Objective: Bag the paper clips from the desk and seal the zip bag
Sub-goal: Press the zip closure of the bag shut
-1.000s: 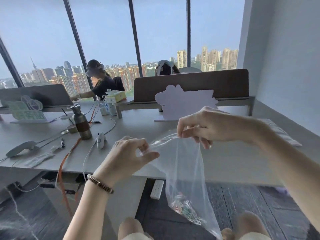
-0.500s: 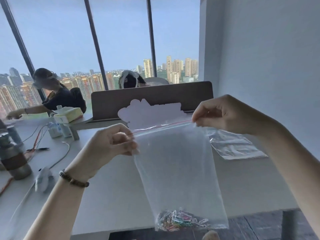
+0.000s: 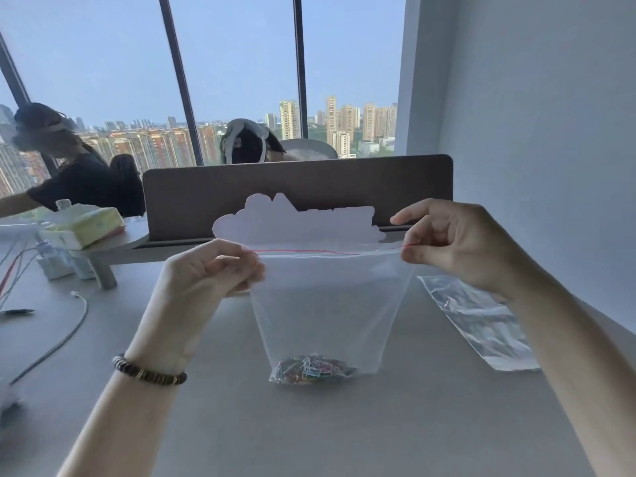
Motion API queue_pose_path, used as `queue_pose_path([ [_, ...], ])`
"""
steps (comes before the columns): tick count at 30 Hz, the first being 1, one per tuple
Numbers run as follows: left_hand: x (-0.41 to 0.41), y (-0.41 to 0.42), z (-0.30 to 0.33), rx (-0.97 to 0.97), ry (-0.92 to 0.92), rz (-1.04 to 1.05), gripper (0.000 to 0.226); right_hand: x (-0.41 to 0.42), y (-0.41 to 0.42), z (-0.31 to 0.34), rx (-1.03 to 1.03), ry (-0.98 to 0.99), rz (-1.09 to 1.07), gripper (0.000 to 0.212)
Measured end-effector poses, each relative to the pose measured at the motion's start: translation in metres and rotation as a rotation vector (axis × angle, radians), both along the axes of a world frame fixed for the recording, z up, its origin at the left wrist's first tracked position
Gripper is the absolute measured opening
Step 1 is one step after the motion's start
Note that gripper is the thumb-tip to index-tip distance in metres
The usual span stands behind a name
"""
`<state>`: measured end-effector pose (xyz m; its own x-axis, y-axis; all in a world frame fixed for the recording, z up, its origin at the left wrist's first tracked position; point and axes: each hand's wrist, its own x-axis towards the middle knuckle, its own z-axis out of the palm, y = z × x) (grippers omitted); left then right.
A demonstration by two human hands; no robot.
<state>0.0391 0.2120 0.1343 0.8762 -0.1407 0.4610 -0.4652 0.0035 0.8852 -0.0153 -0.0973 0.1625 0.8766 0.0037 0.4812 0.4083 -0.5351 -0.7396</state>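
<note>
1. Head view, item: zip bag (image 3: pixel 327 311). Clear, hanging upright between your two hands, its bottom resting on or just above the grey surface (image 3: pixel 378 425); contact cannot be told for certain.
2. Head view, contents: coloured paper clips (image 3: pixel 311 368), heaped along the bag's bottom edge. No loose clips show on the surface.
3. Head view, seal: red zip line (image 3: pixel 309 252), long axis running left to right, stretched taut and nearly level between your hands. Whether it is pressed shut along its length cannot be told.
4. Head view, your left hand (image 3: pixel 210 270): pinching the bag's top left corner, fingers curled, thumb against forefinger.
5. Head view, your right hand (image 3: pixel 451 242): pinching the top right corner at the end of the red line, forefinger raised clear.
6. Judged next move: run one pinch along the zip while the other hand anchors its end. Both hands sit equally near, one at each end.
7. Room: open surface lies below and toward you. A white cut-out card (image 3: pixel 296 222) stands just behind the zip; a second clear bag (image 3: pixel 478 325) lies flat to the right, near your right forearm, apart from the held bag.
</note>
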Motion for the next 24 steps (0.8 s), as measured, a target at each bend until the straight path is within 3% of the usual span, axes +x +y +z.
queue_pose_path([
  [3,0.012,-0.011,-0.002,0.072,-0.006,0.047,0.006,0.017,-0.003,0.006,-0.043,0.026,-0.013,0.029],
  [10,0.034,-0.034,-0.007,-0.032,0.086,0.048,0.013,0.042,0.001,0.009,-0.209,0.106,-0.056,0.004],
  [16,0.038,-0.040,-0.010,0.004,0.089,-0.029,0.009,0.050,0.001,0.003,-0.286,0.030,-0.170,0.010],
  [20,0.035,-0.039,-0.010,0.034,0.016,-0.044,0.009,0.051,-0.002,-0.002,-0.218,0.094,-0.077,0.004],
  [22,0.031,-0.040,-0.009,0.040,-0.028,-0.047,0.009,0.053,0.000,-0.002,-0.207,0.127,-0.027,0.019],
  [24,0.028,-0.041,-0.008,0.030,-0.032,-0.061,0.009,0.053,0.005,-0.003,-0.229,0.136,0.010,0.021],
])
